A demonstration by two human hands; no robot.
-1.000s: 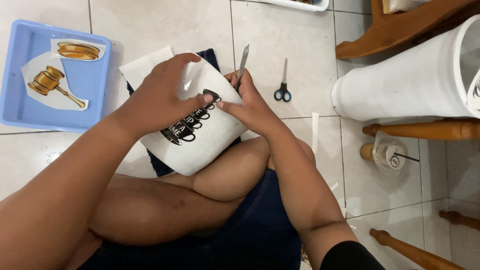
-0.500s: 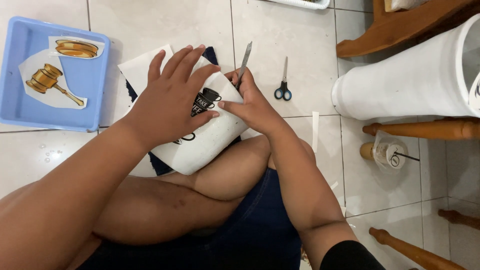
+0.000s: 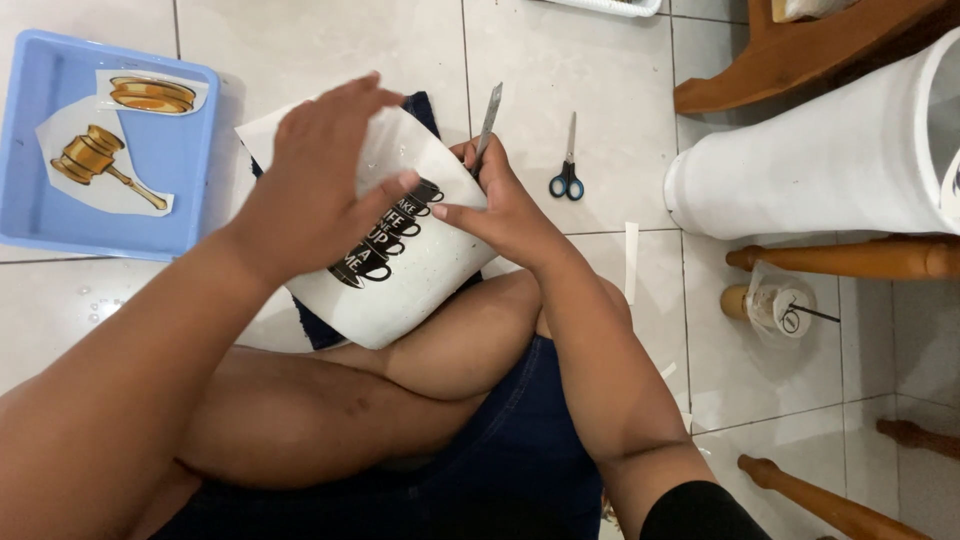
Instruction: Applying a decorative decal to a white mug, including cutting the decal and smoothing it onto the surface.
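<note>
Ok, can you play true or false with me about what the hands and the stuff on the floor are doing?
1. The right hand holds a thin craft knife. True.
2. The scissors are in the left hand. False: they lie on the floor tiles, touched by no hand.
3. The blue tray holds a cut-out picture of a gavel. True.
4. The white sheet with stacked black cups printed on it lies inside the tray. False: it rests over the person's knee, under both hands.

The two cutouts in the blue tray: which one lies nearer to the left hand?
The gavel cutout, lower in the blue tray, lies nearer the left hand; the golden disc cutout sits above it.
</note>
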